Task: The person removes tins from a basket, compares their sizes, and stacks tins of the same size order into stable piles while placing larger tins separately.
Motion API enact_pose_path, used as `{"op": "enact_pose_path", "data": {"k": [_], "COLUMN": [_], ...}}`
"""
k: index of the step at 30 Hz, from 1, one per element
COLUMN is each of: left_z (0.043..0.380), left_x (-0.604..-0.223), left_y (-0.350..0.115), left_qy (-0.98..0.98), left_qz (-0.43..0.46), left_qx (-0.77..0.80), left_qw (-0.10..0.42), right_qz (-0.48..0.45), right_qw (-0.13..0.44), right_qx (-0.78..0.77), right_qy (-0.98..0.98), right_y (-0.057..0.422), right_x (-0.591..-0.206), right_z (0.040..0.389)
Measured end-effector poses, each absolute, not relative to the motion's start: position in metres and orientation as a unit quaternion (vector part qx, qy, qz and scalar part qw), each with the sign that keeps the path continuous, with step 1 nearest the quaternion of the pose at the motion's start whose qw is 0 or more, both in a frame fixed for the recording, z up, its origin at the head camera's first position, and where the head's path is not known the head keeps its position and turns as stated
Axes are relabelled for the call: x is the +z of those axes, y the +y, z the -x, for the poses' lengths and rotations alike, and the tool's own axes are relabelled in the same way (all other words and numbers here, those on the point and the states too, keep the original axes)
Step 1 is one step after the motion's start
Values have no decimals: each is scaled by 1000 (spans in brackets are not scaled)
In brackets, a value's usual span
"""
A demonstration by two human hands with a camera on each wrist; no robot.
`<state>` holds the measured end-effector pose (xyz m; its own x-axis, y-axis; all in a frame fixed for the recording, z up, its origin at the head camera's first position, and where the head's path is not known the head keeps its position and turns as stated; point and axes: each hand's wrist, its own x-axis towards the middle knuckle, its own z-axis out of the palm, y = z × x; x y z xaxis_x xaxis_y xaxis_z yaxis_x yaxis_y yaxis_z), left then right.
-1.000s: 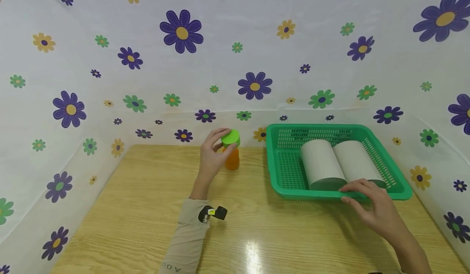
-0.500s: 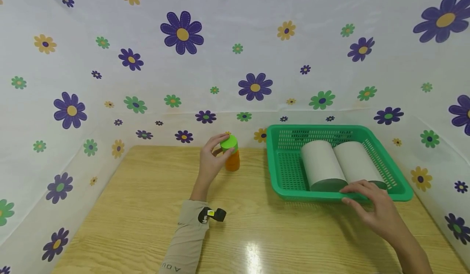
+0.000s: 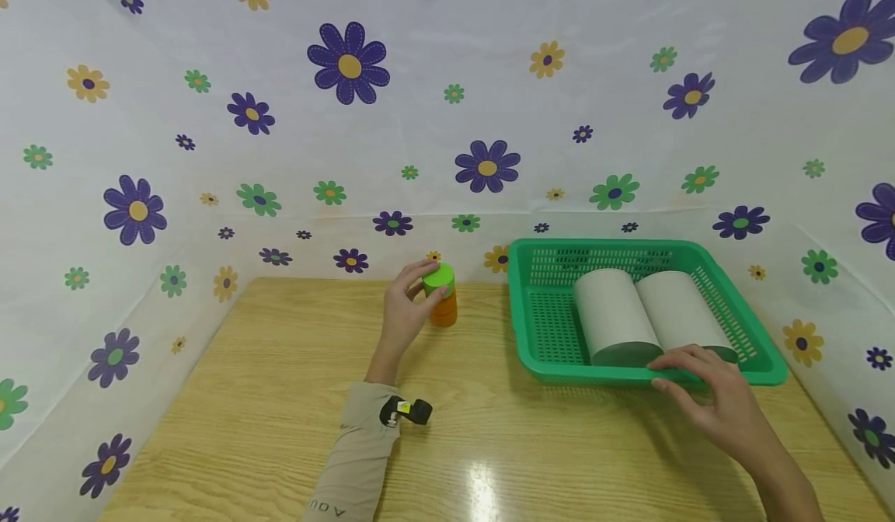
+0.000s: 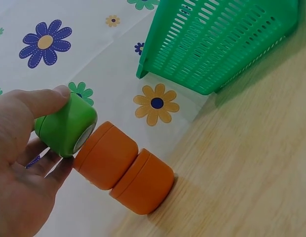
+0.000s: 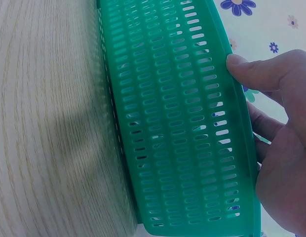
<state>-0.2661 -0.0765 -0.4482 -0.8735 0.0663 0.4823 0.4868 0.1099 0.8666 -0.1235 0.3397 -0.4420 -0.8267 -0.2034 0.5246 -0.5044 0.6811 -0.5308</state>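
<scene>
My left hand (image 3: 405, 312) pinches a small green round-edged tin (image 4: 66, 126) between thumb and fingers. Directly beneath it, two orange tins of like shape stand stacked on the table: the upper orange tin (image 4: 106, 155) and the lower orange tin (image 4: 144, 181). The green tin sits slightly tilted against the stack's axis, very close over the upper one; whether they touch I cannot tell. At the right, my right hand (image 3: 723, 405) grips the front rim of a green plastic basket (image 3: 587, 374), thumb outside and fingers over the rim.
Inside the basket two large white cylinders lie side by side, a left cylinder (image 3: 615, 312) and a right cylinder (image 3: 681, 308). The wooden table (image 3: 280, 382) ends at a flower-printed white sheet (image 3: 419, 118) behind and at both sides.
My left hand has lowered the green tin a little toward the orange stack, and the tin has settled slightly in position. The right hand stays on the basket rim.
</scene>
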Motion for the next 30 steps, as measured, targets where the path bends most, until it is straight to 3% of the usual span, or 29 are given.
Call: {"op": "enact_pose_path", "data": {"k": [19,30], "left_z": [268,288], "left_x": [-456,-484], "left_y": [-76,-82], "left_qy": [-732,-739], "left_qz": [189,186], "left_qx": [-633,-626], "left_qw": [168,165], "right_qz": [-198,-195], "right_qw": [215,212], "right_qx": [345,343], "right_qy": [-892,-894], "right_y": [339,339], "right_x": [-440,-441], "right_z": [124,122]}}
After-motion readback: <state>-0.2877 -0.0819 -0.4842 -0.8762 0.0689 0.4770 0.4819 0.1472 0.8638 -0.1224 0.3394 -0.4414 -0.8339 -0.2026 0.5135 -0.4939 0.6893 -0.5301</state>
